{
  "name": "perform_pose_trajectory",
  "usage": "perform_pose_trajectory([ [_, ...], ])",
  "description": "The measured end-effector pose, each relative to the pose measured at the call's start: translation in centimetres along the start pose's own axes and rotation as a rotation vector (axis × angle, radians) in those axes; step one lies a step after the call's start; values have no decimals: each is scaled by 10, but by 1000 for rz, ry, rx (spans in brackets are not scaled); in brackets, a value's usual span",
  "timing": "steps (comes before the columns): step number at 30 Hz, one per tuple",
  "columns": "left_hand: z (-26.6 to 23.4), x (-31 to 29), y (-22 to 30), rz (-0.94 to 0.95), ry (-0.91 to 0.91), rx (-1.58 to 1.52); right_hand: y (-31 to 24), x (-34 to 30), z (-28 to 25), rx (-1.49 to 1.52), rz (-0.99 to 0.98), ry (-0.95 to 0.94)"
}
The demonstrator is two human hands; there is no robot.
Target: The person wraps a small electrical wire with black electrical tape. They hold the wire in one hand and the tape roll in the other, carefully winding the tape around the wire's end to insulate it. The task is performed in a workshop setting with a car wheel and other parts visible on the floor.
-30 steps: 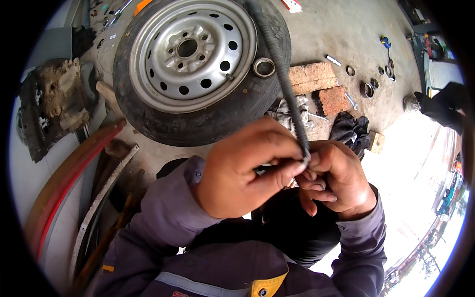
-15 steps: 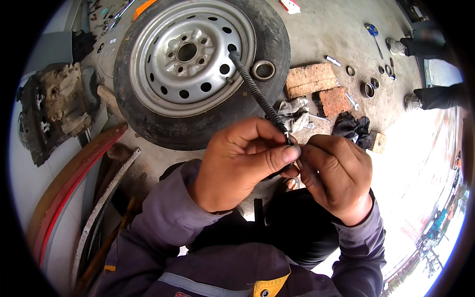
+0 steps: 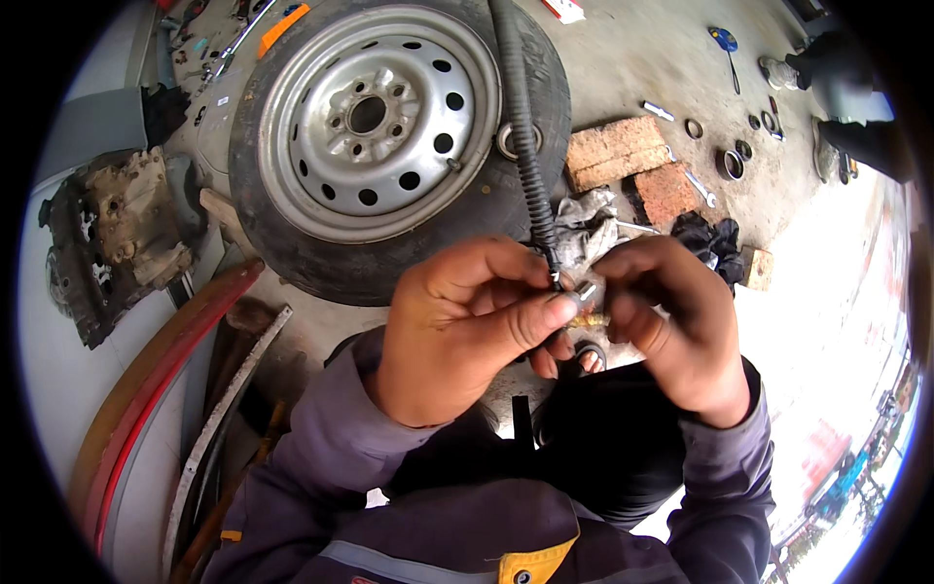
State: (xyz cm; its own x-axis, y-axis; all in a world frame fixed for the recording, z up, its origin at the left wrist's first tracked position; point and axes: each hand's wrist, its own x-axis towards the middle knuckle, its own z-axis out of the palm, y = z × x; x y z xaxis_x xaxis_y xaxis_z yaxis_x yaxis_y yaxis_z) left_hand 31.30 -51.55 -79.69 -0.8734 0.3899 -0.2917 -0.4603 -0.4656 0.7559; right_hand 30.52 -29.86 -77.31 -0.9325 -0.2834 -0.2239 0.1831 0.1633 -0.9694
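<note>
A black corrugated tube (image 3: 525,146) runs down from the top of the view, across the tyre's right side, to my left hand (image 3: 462,326). Thumb and fingers of that hand pinch the tube's lower end, where a thin dark wire end comes out. A small silvery tip (image 3: 585,290) shows just past my left thumb. Close by on the right is my right hand (image 3: 681,326), its fingers bent and blurred by motion. A gap shows between its thumb and forefinger, with nothing visible in it. Beyond my hands lies a tyre (image 3: 331,263) on a silver steel wheel (image 3: 292,127).
Bricks (image 3: 613,151), a grey rag (image 3: 584,219), a black cloth (image 3: 705,238), a spanner (image 3: 702,190) and metal rings (image 3: 730,164) lie on the floor to the right. Left are an engine part (image 3: 126,234) and curved red trim (image 3: 161,389). Another person's legs (image 3: 856,146) stand far right.
My right hand has drawn away to the right from the pinched end, and its thumb and forefinger have parted. The tube has swung more upright; my left hand keeps its hold.
</note>
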Motion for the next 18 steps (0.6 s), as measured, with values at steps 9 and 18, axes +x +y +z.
perform_pose_trajectory([
  [9,4,0,-4,-88,-35,-116,-2,9,1,-789,-733,42],
  [18,-3,8,-1,474,-184,787,-3,6,-6,643,695,-273],
])
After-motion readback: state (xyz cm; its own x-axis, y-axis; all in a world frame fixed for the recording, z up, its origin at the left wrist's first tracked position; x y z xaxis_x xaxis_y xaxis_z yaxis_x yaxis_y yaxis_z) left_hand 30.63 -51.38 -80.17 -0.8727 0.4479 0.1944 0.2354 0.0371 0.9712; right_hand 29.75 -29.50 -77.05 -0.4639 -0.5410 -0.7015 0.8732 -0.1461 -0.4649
